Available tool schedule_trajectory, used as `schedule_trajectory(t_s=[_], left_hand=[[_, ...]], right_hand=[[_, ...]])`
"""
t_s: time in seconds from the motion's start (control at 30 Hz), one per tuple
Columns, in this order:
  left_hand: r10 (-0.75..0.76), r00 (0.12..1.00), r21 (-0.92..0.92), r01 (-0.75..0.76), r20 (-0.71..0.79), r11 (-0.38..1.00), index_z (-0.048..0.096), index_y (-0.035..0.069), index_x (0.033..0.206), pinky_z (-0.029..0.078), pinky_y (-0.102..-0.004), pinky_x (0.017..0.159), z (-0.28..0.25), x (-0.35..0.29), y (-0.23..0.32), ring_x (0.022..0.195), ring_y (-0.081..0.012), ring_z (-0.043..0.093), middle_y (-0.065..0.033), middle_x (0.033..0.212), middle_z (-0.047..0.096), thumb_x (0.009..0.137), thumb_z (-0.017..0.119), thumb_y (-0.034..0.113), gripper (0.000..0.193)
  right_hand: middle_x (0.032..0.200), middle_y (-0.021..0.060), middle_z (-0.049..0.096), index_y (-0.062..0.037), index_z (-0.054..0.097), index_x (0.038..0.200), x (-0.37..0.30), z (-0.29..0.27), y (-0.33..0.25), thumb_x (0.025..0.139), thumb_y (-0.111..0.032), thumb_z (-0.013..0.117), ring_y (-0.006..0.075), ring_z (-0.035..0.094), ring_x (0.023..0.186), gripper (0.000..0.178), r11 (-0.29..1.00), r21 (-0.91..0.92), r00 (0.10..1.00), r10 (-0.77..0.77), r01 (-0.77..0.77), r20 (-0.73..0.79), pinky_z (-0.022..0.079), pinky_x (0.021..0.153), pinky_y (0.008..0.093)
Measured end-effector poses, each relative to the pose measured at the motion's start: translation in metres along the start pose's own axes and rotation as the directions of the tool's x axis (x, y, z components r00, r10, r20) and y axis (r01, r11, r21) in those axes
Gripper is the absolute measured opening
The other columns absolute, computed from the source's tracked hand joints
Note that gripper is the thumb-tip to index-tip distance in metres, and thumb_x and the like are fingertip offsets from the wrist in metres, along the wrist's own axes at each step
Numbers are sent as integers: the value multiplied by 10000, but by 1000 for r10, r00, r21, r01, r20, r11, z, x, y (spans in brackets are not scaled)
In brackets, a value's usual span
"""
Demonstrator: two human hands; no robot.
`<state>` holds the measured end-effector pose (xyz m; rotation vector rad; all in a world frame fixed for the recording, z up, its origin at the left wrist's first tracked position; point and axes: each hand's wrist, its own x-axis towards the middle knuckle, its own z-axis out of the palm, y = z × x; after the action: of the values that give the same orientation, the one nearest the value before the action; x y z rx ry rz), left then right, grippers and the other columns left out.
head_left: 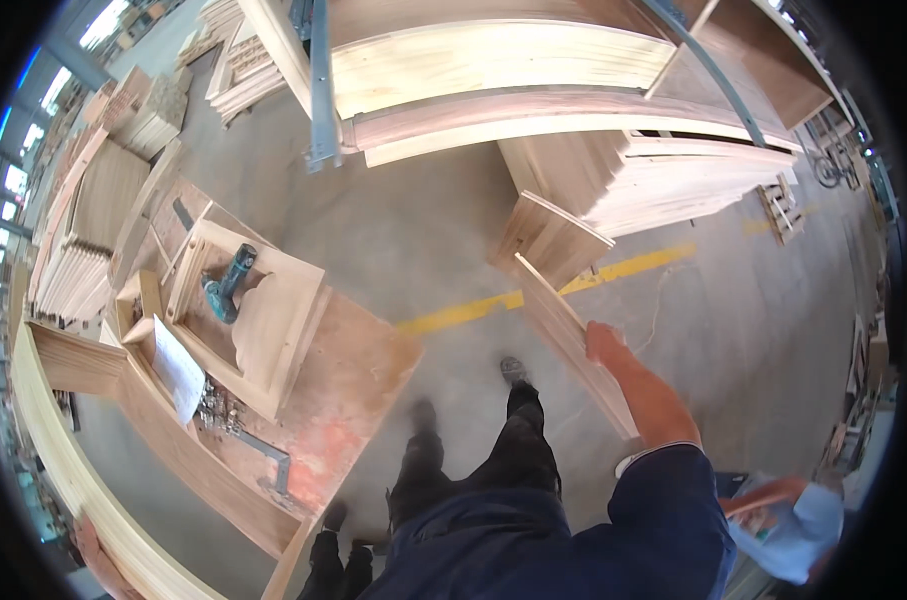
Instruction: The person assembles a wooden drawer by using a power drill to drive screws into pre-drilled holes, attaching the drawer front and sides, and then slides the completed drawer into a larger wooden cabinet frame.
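My right hand (604, 344) is closed round the upper edge of a narrow wooden panel (565, 335), which slants down at my right side. A smaller wooden piece with a raised edge (553, 238) stands just beyond the panel's far end. At the lower left, my left hand (97, 556) lies against the outer side of a long pale board (58, 460), its fingers bent round it. That board forms one side of a large open wooden frame. My left arm is cut off by the picture's edge, and some fingers are hidden.
A workbench (358, 355) on my left bears a cordless drill (228, 284), a panelled wooden door (283, 310), a paper sheet (177, 372), screws (218, 408) and a metal square (273, 458). Ahead stand a wooden cabinet (503, 65) and stacked panels (663, 185). Another person (798, 530) is at the right.
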<state>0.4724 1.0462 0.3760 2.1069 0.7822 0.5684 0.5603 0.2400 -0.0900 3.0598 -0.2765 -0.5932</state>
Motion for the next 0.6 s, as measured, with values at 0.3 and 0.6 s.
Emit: schedule_trajectory(t_s=[0.3, 0.6], left_hand=[[-198, 930, 53, 225, -310, 973, 550, -29, 1317, 503, -326, 922, 22, -148, 13, 1049, -201, 625, -125, 1200, 645, 975, 594, 183, 405], [-276, 837, 117, 371, -473, 921, 603, -23, 1252, 504, -314, 897, 58, -248, 18, 1014, -181, 625, -103, 1145, 665, 968, 597, 190, 356]], right_hand=[[1188, 207, 699, -29, 560, 1276, 121, 54, 62, 786, -168, 769, 424, 668, 1132, 550, 985, -94, 902, -94, 147, 422, 543, 930, 548], [1043, 68, 760, -128, 679, 1177, 295, 117, -3, 928, -230, 624, 305, 737, 999, 274, 921, -191, 922, -286, 340, 261, 593, 782, 459]])
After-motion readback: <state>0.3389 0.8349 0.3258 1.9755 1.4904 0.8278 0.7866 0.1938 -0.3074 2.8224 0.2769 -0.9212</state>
